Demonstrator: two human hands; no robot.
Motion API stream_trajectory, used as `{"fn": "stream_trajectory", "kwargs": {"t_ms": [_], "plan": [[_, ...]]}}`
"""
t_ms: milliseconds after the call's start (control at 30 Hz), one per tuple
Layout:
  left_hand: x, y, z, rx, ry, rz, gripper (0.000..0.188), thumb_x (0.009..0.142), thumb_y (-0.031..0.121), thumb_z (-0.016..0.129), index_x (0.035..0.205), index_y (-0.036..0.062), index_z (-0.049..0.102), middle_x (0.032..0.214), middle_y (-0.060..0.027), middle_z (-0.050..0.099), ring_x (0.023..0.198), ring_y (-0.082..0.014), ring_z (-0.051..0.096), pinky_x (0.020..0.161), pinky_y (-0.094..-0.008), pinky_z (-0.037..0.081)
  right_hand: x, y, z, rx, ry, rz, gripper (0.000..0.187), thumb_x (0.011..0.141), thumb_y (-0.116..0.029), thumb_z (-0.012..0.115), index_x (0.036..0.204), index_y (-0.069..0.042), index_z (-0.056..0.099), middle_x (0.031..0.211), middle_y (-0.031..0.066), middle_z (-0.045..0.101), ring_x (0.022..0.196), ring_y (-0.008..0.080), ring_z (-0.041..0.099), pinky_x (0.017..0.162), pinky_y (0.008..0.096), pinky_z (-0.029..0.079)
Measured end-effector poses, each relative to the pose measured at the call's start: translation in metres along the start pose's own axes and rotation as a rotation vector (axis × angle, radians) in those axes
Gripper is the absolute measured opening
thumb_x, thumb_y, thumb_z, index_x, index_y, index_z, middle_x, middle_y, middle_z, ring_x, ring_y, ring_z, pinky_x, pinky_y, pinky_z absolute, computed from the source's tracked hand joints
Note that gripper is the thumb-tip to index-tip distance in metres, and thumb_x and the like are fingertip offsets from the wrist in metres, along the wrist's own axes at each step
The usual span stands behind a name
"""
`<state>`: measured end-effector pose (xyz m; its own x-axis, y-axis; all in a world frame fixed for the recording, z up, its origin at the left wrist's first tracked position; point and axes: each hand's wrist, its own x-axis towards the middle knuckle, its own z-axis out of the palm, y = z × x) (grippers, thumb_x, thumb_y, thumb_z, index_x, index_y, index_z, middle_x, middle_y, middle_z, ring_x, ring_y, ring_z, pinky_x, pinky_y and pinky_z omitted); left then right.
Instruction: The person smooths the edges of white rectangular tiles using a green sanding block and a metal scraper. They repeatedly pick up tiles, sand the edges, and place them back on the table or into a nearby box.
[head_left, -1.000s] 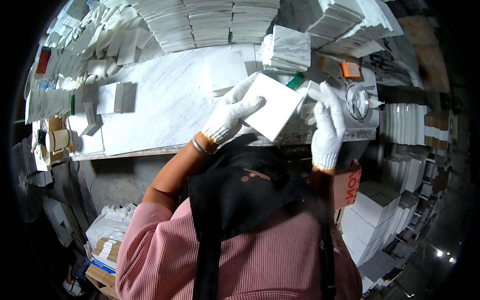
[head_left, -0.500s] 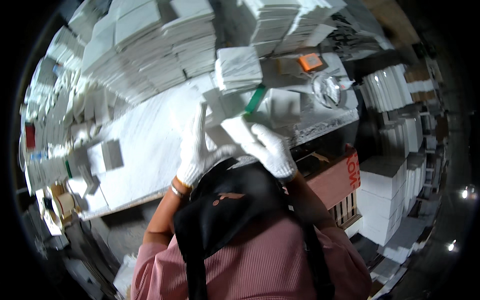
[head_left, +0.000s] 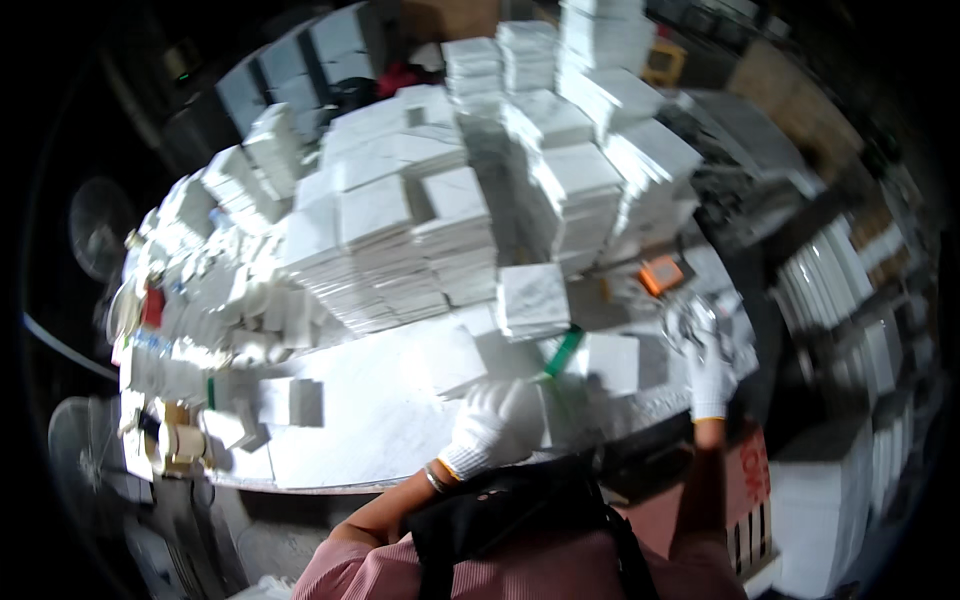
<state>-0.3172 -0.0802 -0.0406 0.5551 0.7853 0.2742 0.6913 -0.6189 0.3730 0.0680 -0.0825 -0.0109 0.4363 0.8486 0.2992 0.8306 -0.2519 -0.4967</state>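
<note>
My left hand (head_left: 485, 425), in a white knit glove, is low over the front of the marble-topped table (head_left: 350, 430). Its fingers are closed round a pale piece that looks like a white tile (head_left: 533, 418), blurred and partly covered by the glove. At the right end, my gloved right hand (head_left: 708, 385) reaches to a round, shiny dish (head_left: 690, 322); motion blur hides its fingertips. Between the hands lie a green strip (head_left: 564, 351) and a white tile (head_left: 612, 363). A short stack of marble tiles (head_left: 533, 300) stands just behind the strip.
Tall stacks of white tiles (head_left: 375, 215) fill the table's back. An orange block (head_left: 660, 275) sits behind the dish. Small pieces and rolls of tape (head_left: 183, 442) crowd the left end. A reddish box (head_left: 745, 470) and more white stacks (head_left: 820, 500) stand at the right.
My right hand has left the piece in front of me and moved right and away, to the dish. My left hand has gone from spread fingers to closed. The view has tilted up.
</note>
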Motion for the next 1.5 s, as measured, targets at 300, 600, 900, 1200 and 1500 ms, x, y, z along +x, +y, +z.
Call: {"fn": "stream_trajectory", "kwargs": {"t_ms": [300,600,900,1200,1500], "plan": [[0.002,0.010,-0.015,-0.265,-0.116,-0.267,0.123,0.060,0.054,0.081,0.147,-0.0063,0.020,0.128,-0.0237,0.048,0.112,-0.0379,0.053,0.094,-0.0474,0.045,0.035,0.104,0.028,-0.519,-0.135,-0.010,0.025,0.076,-0.033,0.071,0.090,-0.013,0.069,0.084,0.0180,0.068,0.084,0.0382,0.063,0.074,0.0475,0.048],[-0.010,0.002,0.009,-0.392,0.014,-0.281,0.131,0.056,0.048,0.089,0.151,-0.0042,0.016,0.151,-0.0304,0.027,0.136,-0.0443,0.034,0.112,-0.0482,0.031,0.048,0.125,0.013,-0.521,-0.217,-0.016,0.020,0.085,-0.031,0.062,0.091,-0.012,0.063,0.085,0.0179,0.067,0.078,0.0363,0.064,0.068,0.0483,0.050],[-0.013,0.001,0.015,-0.405,0.118,-0.264,0.123,0.055,0.037,0.088,0.151,0.0001,0.021,0.145,-0.0245,0.037,0.130,-0.0410,0.042,0.106,-0.0467,0.038,-0.032,-0.102,-0.023,0.795,-0.609,0.163,0.035,0.095,-0.008,0.055,0.130,-0.003,0.057,0.084,0.0021,0.062,0.062,0.0028,0.051,0.053,0.0141,0.037],[-0.015,0.000,0.016,-0.446,0.144,-0.305,0.115,0.055,0.039,0.090,0.145,-0.0007,0.032,0.141,-0.0252,0.041,0.131,-0.0407,0.042,0.107,-0.0461,0.038,-0.043,-0.187,0.074,0.814,-0.879,-0.265,0.022,0.093,-0.009,0.061,0.113,-0.003,0.069,0.093,0.0063,0.070,0.080,0.0115,0.063,0.073,0.0246,0.050],[-0.015,-0.002,0.016,-0.519,0.147,-0.282,0.113,0.057,0.044,0.086,0.148,0.0054,0.031,0.144,-0.0190,0.041,0.133,-0.0375,0.040,0.107,-0.0458,0.034,-0.074,-0.168,0.055,0.833,-0.840,-0.276,0.022,0.091,-0.001,0.059,0.110,-0.003,0.071,0.098,0.0033,0.070,0.084,0.0073,0.062,0.073,0.0210,0.049]]}}
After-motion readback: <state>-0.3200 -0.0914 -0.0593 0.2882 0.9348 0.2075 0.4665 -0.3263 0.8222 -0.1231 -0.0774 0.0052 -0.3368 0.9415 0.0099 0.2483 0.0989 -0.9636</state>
